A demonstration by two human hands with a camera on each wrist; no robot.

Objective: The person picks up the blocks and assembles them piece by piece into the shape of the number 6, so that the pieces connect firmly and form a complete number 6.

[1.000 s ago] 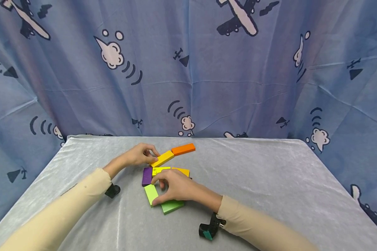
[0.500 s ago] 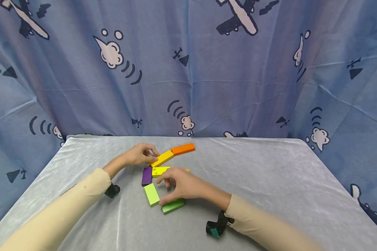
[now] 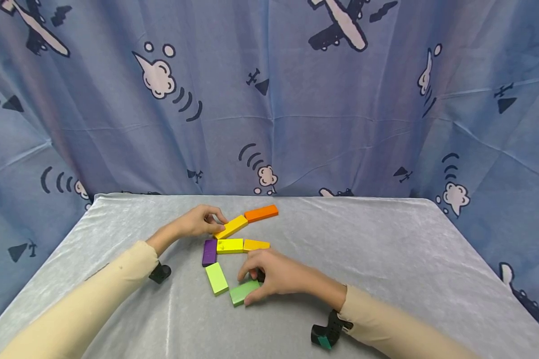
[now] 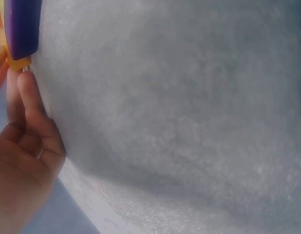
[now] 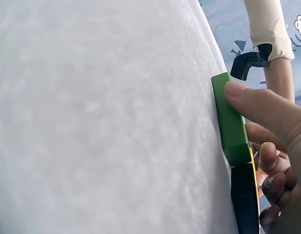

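Note:
In the head view my left hand [image 3: 197,221] pinches the near left end of a golden-yellow block [image 3: 232,226], which lies slanted on the cloth. An orange block [image 3: 261,213] meets its far end. My right hand [image 3: 280,273] is over the front of the arrangement, thumb on the near side of a green block [image 3: 242,291] and fingers curved past its far side. The right wrist view shows that thumb on the green block [image 5: 232,122], with a dark block [image 5: 245,197] end to end with it. The hand mostly hides the dark block from above.
A purple block [image 3: 209,252], a bright yellow block [image 3: 230,246] and an amber block [image 3: 256,245] lie between the hands. A lime block [image 3: 217,278] sits left of the green one. Pale cloth covers the table [image 3: 364,239]; a patterned curtain [image 3: 269,99] hangs behind.
My right hand has moved right, off the lime block and onto the green one, uncovering the yellow and amber blocks. My left hand stays on the golden-yellow block.

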